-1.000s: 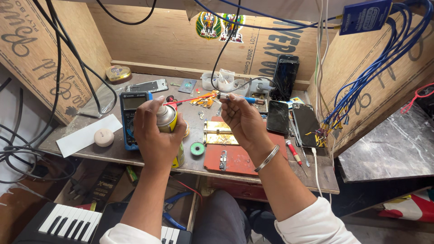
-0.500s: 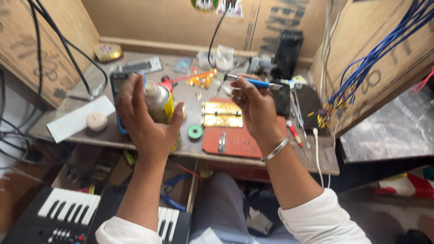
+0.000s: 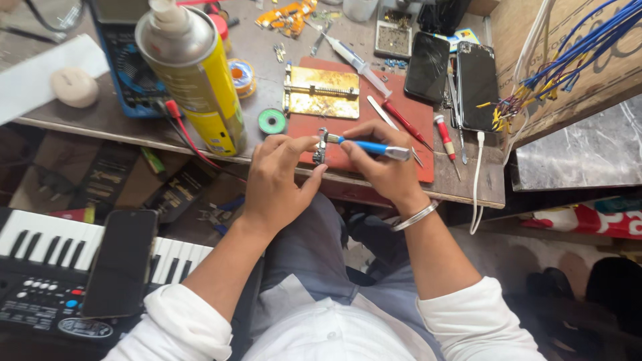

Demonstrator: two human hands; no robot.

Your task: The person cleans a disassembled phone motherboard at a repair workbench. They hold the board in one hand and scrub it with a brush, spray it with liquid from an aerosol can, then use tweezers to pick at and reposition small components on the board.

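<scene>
My left hand (image 3: 277, 180) pinches a small metal part (image 3: 321, 147) between thumb and forefinger at the front edge of a red work mat (image 3: 401, 117). In my right hand (image 3: 384, 174) is a blue-handled tool (image 3: 371, 148), whose tip touches that part. A gold-coloured board holder (image 3: 321, 91) lies on the mat just beyond the hands. The yellow spray can (image 3: 194, 80) stands upright on the table to the left of my left hand, held by neither hand.
A green reel (image 3: 272, 121), a syringe (image 3: 354, 61), red screwdrivers (image 3: 404, 124) and two dark phones (image 3: 476, 83) lie around the mat. A blue meter (image 3: 134, 80) sits at left. Below the table is a piano keyboard (image 3: 40, 244) with a phone (image 3: 120, 262) on it. Blue wires (image 3: 582, 47) hang at right.
My left hand has let go of the spray can, which now stands on the table. Both hands came down to the mat's front edge, and the left took hold of the small metal part.
</scene>
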